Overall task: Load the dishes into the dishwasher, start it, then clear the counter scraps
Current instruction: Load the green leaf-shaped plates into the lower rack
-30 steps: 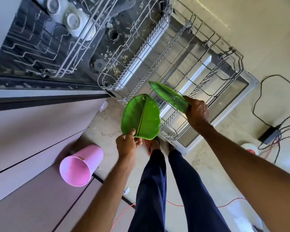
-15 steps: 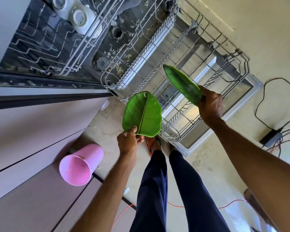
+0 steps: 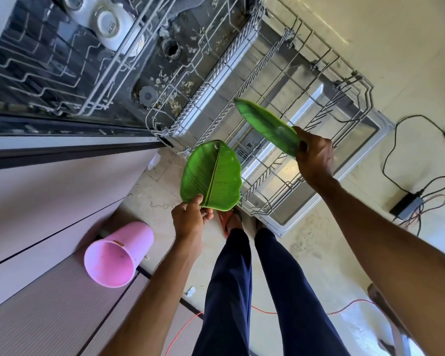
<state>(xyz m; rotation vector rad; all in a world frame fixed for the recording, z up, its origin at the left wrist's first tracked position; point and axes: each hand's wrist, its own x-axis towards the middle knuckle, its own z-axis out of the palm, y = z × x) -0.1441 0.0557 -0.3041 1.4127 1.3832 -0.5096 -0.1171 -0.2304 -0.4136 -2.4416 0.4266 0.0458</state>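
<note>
The person stands over the open dishwasher with a green leaf-shaped plate in each hand. The left hand (image 3: 190, 217) pinches the near rim of the broad leaf plate (image 3: 211, 176), thumb on top and the other fingers curled beneath, so the dish fans out away from the fingertips with its ribbed face up, hanging just beside the near corner of the pulled-out lower rack (image 3: 293, 129) and above the floor. The right hand (image 3: 315, 156) is clamped on one end of the second leaf plate (image 3: 266, 125), which is seen nearly edge-on; it runs out from the fingers over the wire tines of that rack, and whether it touches them I cannot tell. Beyond both sets of fingers, the upper rack (image 3: 75, 80) sits inside the tub with white cups (image 3: 108, 27) turned upside down in it, and the tub floor is scattered with bits of food debris. Behind the left wrist, a pink bucket (image 3: 118, 255) stands against the cabinet. Off past the right knuckles, a black power adapter (image 3: 409, 204) and cables lie on the floor
</note>
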